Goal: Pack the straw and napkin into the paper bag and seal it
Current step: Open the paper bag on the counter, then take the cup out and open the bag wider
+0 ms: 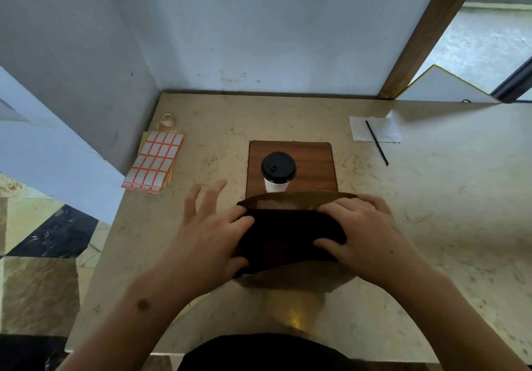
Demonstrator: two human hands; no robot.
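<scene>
Both hands, the left hand (214, 231) and the right hand (361, 231), grasped the rim of the paper bag (290, 238) to spread its mouth, probably because the straw (376, 142) and napkin (374, 129) lay unpacked, well apart at the right.

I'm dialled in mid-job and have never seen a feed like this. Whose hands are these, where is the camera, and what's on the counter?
There is no machine here. A person wears one wide-angle camera on the head, looking forward and down, so the arms reach in from the bottom of the picture.

Both hands hold open the mouth of a brown paper bag. The left hand grips its left edge, and the right hand grips its right edge with curled fingers.

Behind the bag, a lidded coffee cup stands on a wooden board. At the far right, a black straw lies partly on a white napkin; neither is packed yet. On the left lie label sticker sheets and a small tape roll.
</scene>
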